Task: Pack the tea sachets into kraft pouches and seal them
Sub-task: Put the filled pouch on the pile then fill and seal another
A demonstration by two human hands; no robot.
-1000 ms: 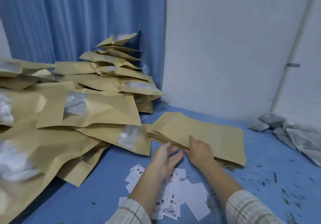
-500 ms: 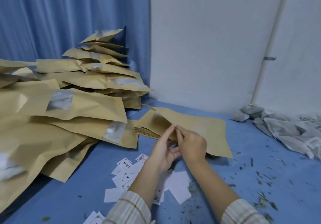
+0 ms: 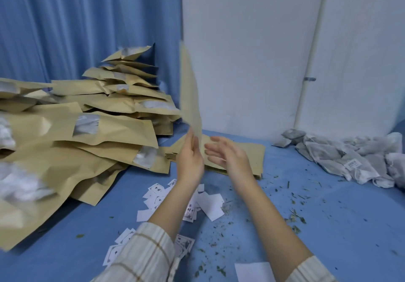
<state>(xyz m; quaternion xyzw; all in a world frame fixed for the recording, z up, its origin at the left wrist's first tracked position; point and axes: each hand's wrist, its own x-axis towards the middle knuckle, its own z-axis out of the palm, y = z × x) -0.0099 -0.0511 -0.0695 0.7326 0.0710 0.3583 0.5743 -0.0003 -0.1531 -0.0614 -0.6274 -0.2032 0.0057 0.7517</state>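
Observation:
My left hand (image 3: 191,161) holds one empty kraft pouch (image 3: 190,93) by its lower edge; the pouch stands upright, edge-on and motion-blurred. My right hand (image 3: 228,157) hovers just right of it with fingers spread and relaxed, holding nothing. Behind both hands lies a flat stack of empty kraft pouches (image 3: 252,154) on the blue table. A heap of grey-white tea sachets (image 3: 350,159) lies at the right against the wall.
A large pile of filled kraft pouches with clear windows (image 3: 87,128) fills the left side. Small white printed labels (image 3: 206,205) lie scattered near my forearms, with loose tea crumbs (image 3: 293,213) across the blue table (image 3: 328,227). White wall and pipe (image 3: 311,62) behind.
The left hand has lifted one pouch off the flat stack and swung it upright. The right hand has let go of it and opened beside it.

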